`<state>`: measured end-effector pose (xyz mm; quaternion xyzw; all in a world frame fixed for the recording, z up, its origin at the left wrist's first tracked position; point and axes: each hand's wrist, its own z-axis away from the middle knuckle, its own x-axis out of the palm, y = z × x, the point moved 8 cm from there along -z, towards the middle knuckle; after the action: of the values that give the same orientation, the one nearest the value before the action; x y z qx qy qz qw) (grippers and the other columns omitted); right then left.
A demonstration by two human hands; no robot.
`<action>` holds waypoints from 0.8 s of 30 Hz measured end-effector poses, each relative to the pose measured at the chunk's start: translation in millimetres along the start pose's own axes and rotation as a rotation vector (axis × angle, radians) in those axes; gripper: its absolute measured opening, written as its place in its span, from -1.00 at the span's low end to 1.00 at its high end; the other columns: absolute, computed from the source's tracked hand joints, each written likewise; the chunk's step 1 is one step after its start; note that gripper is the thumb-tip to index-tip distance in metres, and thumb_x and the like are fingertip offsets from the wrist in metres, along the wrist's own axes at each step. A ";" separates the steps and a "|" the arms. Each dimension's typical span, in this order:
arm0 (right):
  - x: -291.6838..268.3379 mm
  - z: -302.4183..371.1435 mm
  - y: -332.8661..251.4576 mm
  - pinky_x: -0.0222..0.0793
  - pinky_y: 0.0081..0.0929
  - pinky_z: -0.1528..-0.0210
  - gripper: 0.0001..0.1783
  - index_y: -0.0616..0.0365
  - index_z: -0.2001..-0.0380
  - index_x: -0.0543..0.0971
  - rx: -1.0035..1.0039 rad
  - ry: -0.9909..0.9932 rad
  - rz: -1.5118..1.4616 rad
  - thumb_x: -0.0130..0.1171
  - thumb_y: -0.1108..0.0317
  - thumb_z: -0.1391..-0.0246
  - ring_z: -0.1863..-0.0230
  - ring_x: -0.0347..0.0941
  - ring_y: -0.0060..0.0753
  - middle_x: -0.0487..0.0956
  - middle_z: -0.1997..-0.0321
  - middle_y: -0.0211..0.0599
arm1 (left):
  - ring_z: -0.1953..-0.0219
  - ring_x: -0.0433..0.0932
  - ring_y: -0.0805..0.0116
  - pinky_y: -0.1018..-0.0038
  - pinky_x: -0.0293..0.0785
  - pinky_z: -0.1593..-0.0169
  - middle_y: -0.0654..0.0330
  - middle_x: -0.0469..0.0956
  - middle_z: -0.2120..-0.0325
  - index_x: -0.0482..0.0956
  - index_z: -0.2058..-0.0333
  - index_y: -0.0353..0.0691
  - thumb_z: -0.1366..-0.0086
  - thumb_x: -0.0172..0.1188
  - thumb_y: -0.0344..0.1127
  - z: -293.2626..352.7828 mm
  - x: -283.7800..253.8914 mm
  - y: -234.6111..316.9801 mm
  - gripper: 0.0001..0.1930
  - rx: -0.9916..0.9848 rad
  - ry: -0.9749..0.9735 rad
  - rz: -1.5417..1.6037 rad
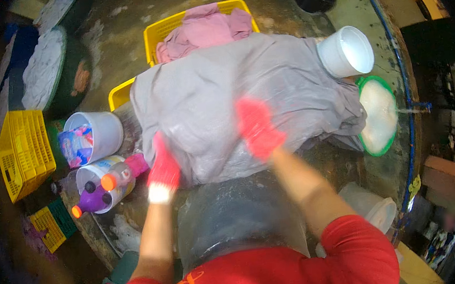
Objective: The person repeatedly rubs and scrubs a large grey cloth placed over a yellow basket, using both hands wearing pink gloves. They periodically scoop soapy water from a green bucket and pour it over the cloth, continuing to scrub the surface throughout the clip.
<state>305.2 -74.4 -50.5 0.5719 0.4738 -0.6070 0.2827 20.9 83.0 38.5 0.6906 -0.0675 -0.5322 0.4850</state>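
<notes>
A wet grey cloth (201, 100) is spread in front of me over a work surface, its edges hanging in folds. My left hand (164, 165), in a pinkish-red glove with a white cuff, rests at the cloth's near left edge with its fingers stretched forward. Over the middle of the cloth is my right hand (258, 129), gloved in the same colour. Motion smears its fingers, so I cannot make out whether they grip anything. A white bucket (335, 56) lies tilted at the cloth's far right corner.
Pink cloth fills a yellow basket (153, 39) at the back. On the left stand a white bucket (107, 135) with colourful packets, a pail holding bottles (93, 197), and yellow crates (26, 155). A green-rimmed tub (378, 115) of whitish water sits right, beside a blue pipe (406, 90).
</notes>
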 end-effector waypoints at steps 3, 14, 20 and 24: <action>61.1 60.2 -101.6 -0.02 0.11 -0.65 -0.29 0.06 -0.42 0.44 0.145 -0.125 -0.289 -0.02 -0.18 -0.44 -0.59 0.23 0.05 0.41 -0.51 0.08 | -0.38 0.41 -0.33 0.08 0.46 -0.36 -0.35 0.41 -0.34 0.33 -0.51 0.27 -0.32 0.01 -0.57 -102.0 43.3 62.7 -0.19 -0.040 -0.215 -0.124; -85.0 58.3 231.6 0.46 -0.04 -0.35 -0.50 0.09 -0.34 0.57 0.774 0.423 -0.180 -0.05 0.08 -0.55 -0.30 0.57 0.11 0.63 -0.32 0.03 | -0.10 0.66 0.07 0.22 0.54 -0.22 -0.08 0.66 -0.16 0.48 -0.33 -0.44 -0.28 0.54 0.09 43.2 36.6 -76.2 -0.15 -0.843 0.281 0.458; 54.2 4.6 -222.2 0.53 -0.02 -0.17 -0.55 0.02 -0.31 0.58 -0.269 -0.207 -0.274 -0.01 0.16 -0.49 -0.14 0.64 0.06 0.69 -0.19 -0.05 | -0.03 0.71 -0.07 0.17 0.58 -0.09 -0.15 0.71 -0.07 0.50 -0.29 -0.39 -0.45 0.34 -0.03 80.7 9.4 -44.4 -0.37 -0.692 0.390 0.341; 11.4 -64.2 -146.2 0.57 0.00 -0.05 -0.57 -0.03 -0.30 0.59 -0.369 -0.236 -0.128 0.02 0.22 -0.46 -0.03 0.68 0.02 0.73 -0.10 -0.09 | -0.07 0.68 -0.28 0.03 0.59 -0.10 -0.28 0.68 -0.03 0.54 -0.23 -0.38 -0.37 0.34 -0.15 118.9 -10.8 -85.2 -0.44 -0.839 0.213 -0.163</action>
<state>201.0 42.7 -18.1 0.4043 0.5757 -0.5896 0.3969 -114.9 62.9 -13.1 0.4880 0.2594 -0.4760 0.6841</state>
